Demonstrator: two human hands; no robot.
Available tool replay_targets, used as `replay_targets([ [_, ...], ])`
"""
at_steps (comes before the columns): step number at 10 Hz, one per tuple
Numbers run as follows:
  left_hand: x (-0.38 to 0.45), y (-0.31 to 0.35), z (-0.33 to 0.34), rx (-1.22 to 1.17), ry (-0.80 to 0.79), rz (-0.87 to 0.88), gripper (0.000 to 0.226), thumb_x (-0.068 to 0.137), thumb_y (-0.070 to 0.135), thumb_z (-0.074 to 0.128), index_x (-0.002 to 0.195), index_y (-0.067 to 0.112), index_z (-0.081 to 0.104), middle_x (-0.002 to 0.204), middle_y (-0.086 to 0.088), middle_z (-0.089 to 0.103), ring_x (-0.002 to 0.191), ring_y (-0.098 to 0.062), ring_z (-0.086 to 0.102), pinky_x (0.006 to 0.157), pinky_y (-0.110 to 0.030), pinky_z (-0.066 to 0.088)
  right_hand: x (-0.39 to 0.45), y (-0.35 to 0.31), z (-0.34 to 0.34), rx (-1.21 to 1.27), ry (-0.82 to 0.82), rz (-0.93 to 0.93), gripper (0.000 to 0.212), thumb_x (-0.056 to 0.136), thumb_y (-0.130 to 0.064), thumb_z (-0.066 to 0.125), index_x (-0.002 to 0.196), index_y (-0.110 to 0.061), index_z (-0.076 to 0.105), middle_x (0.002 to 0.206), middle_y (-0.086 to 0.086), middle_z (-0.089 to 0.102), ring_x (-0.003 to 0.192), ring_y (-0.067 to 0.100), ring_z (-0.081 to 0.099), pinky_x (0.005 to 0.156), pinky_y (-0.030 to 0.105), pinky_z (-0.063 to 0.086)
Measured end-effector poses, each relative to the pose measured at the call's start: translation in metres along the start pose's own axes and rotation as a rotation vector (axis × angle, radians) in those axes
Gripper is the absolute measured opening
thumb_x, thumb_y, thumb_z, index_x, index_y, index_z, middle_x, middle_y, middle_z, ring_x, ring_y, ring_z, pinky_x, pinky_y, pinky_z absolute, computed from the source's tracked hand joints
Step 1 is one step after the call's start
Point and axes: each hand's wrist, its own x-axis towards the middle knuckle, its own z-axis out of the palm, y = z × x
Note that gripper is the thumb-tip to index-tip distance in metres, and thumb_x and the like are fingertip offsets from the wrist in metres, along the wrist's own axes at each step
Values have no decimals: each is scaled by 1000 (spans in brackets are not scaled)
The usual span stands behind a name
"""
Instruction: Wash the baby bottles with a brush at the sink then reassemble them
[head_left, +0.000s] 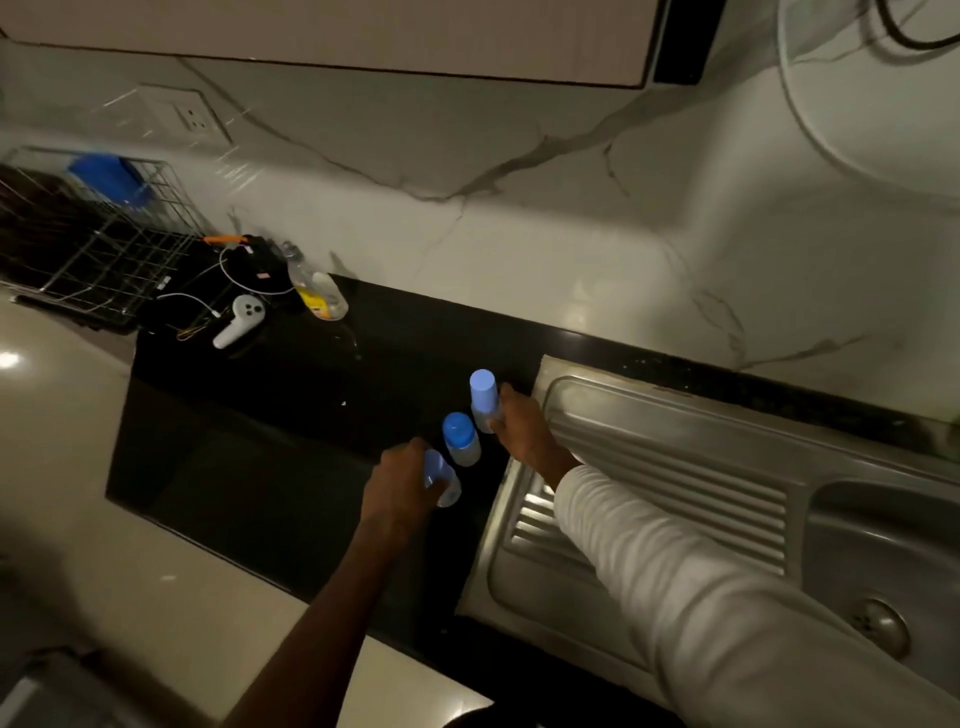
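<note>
The fingers of the left hand (402, 480) are curled around the near baby bottle (441, 480), which is gripped at its blue cap and upper body. The fingers of the right hand (522, 428) are wrapped around the lower body of the far baby bottle (484, 400); its tall pale-blue cap is left uncovered above the grip. Between the two hands a middle baby bottle (461, 439) is seen, touched by neither hand so far as can be told.

All three bottles are stood upright on the black countertop (260, 441), long axes vertical, blue caps pointing up toward the camera. They are set in a short row running from about 7 o'clock to 1 o'clock, just left of the steel sink's ribbed drainboard (675, 467). The right forearm, in a white sleeve (701, 597), is laid across that drainboard; the sink basin (883, 545) lies at 4 o'clock from the bottles.

Well apart, at about 10 o'clock from the bottles, a white handheld controller (240, 319) with a white cable (228, 270) and a clear bottle with a yellow label (314, 293) are found near the marble wall. Further toward 10 o'clock a wire dish rack (104, 244) is placed, with a blue container (111, 179) in it.
</note>
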Motion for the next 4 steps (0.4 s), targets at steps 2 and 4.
replay_targets([
  [2,-2,-5,-2,25,-18,18,42,85,35,77,119,29,54,117,5,57,101,-10,58,91,-37,55,2,2,7,15,-5,-19,50,91,-18,73,134,-6,49,132,14,62,124,30,59,101,38,47],
  [4,2,-4,-5,139,-34,-18,98,66,48,88,147,28,36,148,-1,42,134,-22,45,107,-48,47,-12,24,11,3,31,18,93,88,-14,76,161,-14,18,160,12,34,147,28,34,119,44,33],
])
